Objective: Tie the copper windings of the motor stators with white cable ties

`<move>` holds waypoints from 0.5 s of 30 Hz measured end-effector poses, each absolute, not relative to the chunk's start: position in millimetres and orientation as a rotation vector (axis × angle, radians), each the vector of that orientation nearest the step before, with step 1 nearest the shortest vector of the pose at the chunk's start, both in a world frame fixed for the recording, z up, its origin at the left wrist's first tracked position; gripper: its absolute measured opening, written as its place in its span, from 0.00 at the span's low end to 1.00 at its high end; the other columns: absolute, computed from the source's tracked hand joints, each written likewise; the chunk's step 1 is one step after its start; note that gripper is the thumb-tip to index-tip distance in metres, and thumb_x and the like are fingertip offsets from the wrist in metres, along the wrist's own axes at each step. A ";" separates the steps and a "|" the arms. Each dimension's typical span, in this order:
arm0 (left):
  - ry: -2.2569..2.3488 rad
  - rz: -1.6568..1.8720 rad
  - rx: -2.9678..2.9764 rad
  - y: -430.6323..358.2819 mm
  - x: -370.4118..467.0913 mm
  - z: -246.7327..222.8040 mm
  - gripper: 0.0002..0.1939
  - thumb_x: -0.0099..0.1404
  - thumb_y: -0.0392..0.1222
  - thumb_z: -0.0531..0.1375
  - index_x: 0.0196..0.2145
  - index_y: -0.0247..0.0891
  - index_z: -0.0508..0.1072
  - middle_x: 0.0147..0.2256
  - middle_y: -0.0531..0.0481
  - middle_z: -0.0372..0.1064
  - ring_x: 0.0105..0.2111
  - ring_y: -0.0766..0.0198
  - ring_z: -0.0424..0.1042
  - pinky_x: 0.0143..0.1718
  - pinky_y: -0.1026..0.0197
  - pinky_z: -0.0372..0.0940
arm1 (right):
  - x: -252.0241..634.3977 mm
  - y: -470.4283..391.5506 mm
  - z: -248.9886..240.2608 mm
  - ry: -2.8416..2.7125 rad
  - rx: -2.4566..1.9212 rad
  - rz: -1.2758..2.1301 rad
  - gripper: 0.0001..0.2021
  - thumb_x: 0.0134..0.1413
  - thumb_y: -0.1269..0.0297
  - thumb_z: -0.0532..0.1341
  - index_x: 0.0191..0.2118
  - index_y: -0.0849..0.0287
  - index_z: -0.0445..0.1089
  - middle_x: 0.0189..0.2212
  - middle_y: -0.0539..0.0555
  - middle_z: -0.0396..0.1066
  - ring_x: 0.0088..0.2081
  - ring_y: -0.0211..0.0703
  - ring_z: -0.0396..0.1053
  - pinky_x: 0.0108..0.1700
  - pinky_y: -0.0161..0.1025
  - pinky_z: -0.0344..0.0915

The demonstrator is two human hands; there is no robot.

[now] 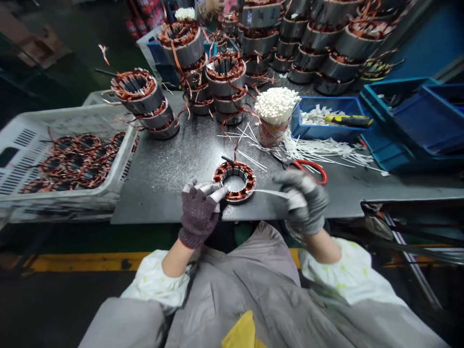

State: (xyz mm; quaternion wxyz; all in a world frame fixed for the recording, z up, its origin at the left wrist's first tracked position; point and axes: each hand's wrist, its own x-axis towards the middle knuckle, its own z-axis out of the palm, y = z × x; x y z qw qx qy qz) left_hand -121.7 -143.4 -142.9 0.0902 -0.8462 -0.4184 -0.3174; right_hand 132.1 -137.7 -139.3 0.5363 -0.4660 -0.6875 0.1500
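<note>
A copper-wound ring (pixel 250 181) is laid flat on the dark tabletop (pixel 163 179), near its front edge and between two gloved hands. Its lower left side is touched by the fingertips of the left hand (pixel 200 211); whether it is gripped or merely steadied cannot be told. A narrow white strip (pixel 271 192), reaching the ring's right side, is pinched at its other end by the right hand (pixel 306 200), which is blurred. Beyond that hand, a red-handled tool (pixel 312 163) is partly covered by it, and loose white strips (pixel 326 149) are scattered behind. A cup (pixel 272 134) is packed with upright white sticks (pixel 277 104); beside it, a yellow-and-black tool (pixel 348 120) is laid across a blue tray (pixel 326 132). Farther left, more wound rings (pixel 74 163) are held in a white crate (pixel 61 195), and wound metal cores (pixel 226 87) are stacked along the back.
</note>
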 end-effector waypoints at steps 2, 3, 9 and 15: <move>-1.158 -0.829 -2.526 -134.8 -129.8 -140.4 0.17 0.66 0.36 0.55 0.51 0.44 0.73 0.47 0.46 0.75 0.49 0.53 0.70 0.52 0.46 0.60 | 122.9 -153.0 -154.7 -1.796 -1.131 0.479 0.18 0.63 0.63 0.54 0.56 0.53 0.71 0.52 0.57 0.74 0.51 0.50 0.74 0.53 0.47 0.71; -1.134 -0.780 -2.515 -129.9 -131.2 -138.5 0.16 0.66 0.37 0.56 0.50 0.45 0.74 0.46 0.47 0.76 0.49 0.52 0.69 0.50 0.47 0.60 | 114.6 -153.3 -160.4 -1.825 -1.141 0.507 0.19 0.63 0.63 0.56 0.57 0.55 0.70 0.54 0.59 0.72 0.53 0.52 0.73 0.55 0.48 0.70; -0.912 -0.685 -2.511 -114.4 -122.8 -129.5 0.10 0.68 0.36 0.57 0.41 0.47 0.76 0.42 0.51 0.77 0.48 0.56 0.69 0.49 0.49 0.59 | 94.8 -107.1 -164.3 -1.904 -1.043 0.711 0.10 0.62 0.64 0.57 0.39 0.57 0.77 0.40 0.57 0.76 0.48 0.50 0.73 0.55 0.49 0.69; -0.952 -0.824 -2.822 -122.7 -127.1 -127.6 0.13 0.67 0.37 0.56 0.48 0.42 0.73 0.52 0.45 0.74 0.62 0.51 0.63 0.64 0.40 0.55 | 134.2 -82.6 -158.0 -1.869 -0.775 1.058 0.11 0.60 0.59 0.62 0.45 0.56 0.76 0.45 0.55 0.76 0.46 0.46 0.74 0.51 0.47 0.71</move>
